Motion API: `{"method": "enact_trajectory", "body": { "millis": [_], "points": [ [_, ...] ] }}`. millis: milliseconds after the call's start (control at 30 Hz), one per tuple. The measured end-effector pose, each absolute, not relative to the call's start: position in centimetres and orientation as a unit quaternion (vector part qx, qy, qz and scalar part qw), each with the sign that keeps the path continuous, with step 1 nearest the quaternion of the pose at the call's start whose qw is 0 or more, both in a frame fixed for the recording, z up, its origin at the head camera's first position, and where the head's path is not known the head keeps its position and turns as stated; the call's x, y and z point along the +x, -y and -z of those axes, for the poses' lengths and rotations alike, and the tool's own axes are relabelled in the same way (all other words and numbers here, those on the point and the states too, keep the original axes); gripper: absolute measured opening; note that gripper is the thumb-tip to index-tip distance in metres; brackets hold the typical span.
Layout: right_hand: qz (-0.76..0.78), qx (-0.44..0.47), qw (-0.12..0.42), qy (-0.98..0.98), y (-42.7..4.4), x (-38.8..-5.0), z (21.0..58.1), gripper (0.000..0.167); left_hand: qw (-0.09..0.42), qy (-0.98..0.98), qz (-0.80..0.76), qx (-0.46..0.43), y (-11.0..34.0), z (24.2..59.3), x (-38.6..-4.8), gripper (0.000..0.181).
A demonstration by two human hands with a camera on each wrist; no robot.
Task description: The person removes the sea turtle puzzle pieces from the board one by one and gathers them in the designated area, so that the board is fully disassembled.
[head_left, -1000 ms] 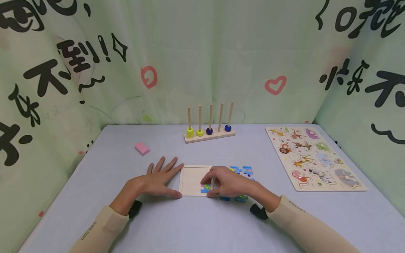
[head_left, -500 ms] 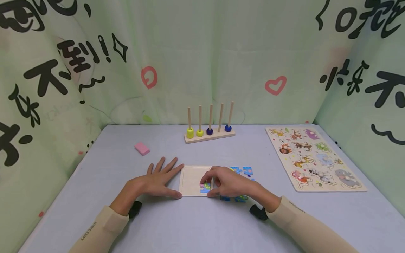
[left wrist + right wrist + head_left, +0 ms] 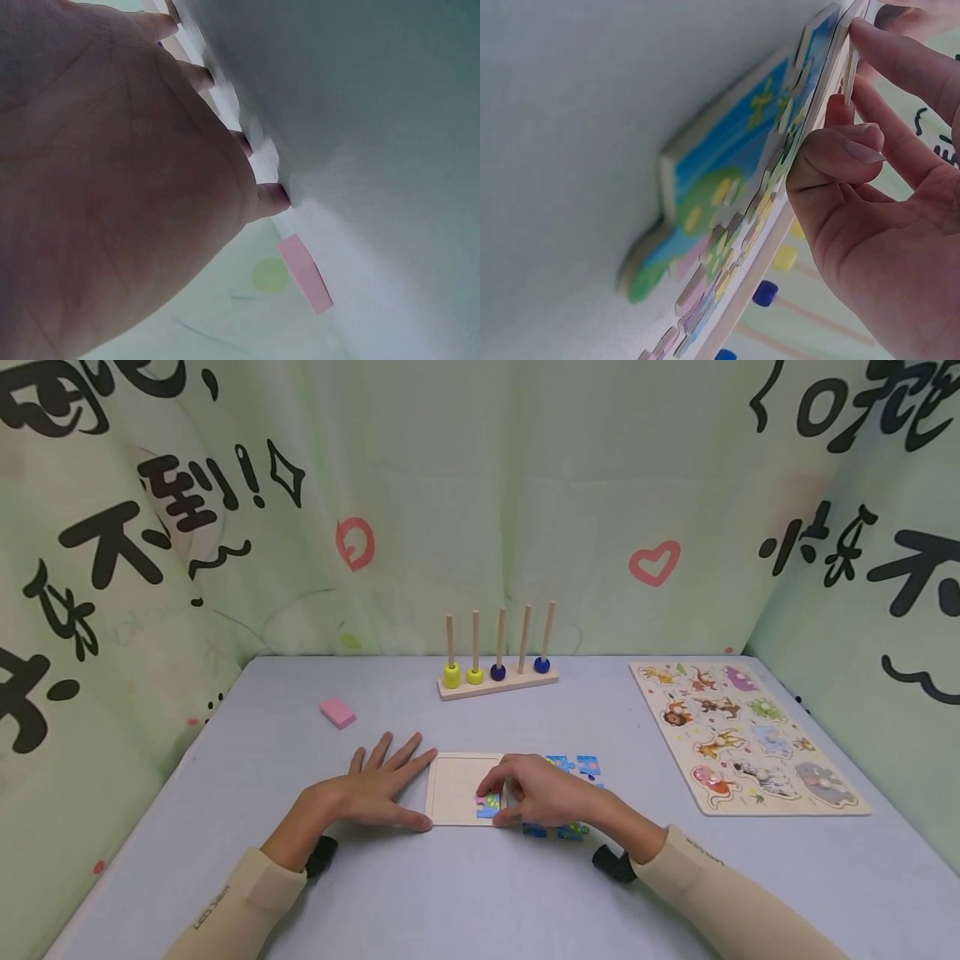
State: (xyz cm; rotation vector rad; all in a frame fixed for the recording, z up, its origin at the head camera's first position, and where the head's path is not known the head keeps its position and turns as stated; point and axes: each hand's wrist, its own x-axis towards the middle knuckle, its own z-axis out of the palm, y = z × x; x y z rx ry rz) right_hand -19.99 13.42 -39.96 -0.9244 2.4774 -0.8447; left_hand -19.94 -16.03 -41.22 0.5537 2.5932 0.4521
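Observation:
A shallow wooden puzzle frame [image 3: 453, 785] lies flat in front of me. My left hand [image 3: 367, 789] rests on the table with fingers spread, its thumb and index fingertips at the frame's left edge. In the left wrist view the palm of the left hand [image 3: 127, 165] fills much of the picture. At the frame's lower right corner my right hand [image 3: 547, 789] pinches a blue, green and pink jigsaw piece [image 3: 487, 807]. Its curled fingers and thumb show in the right wrist view, where a thin piece edge [image 3: 850, 79] stands between the fingers.
Several loose jigsaw pieces [image 3: 588, 765] lie right of the frame, partly under the right hand. Behind stands a peg rack [image 3: 498, 683] with yellow and blue beads. A pink block [image 3: 337, 712] lies back left, an animal puzzle board [image 3: 750, 739] at the right.
The jigsaw piece under the right fingertips has shifted and turned very slightly in the frame's corner. Both hands have stayed almost in place.

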Motion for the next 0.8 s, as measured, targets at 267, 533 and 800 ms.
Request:
{"method": "enact_trajectory", "body": {
  "millis": [267, 533, 800],
  "points": [
    [0.313, -0.319, 0.187, -0.875, -13.6, -20.0, 40.0, 0.026, 0.223, -0.938, -0.17, 0.203, 16.1, 41.2, -19.9, 0.105],
    [0.333, -0.303, 0.172, -0.876, -14.4, -19.9, 40.2, 0.038, 0.222, -0.937, -0.172, 0.208, 16.2, 41.2, -19.9, 0.105],
    [0.347, -0.291, 0.144, -0.88, -16.0, -19.3, 39.9, 0.039, 0.22, -0.936, -0.177, 0.211, 16.2, 41.1, -19.8, 0.105]
  ]
}}
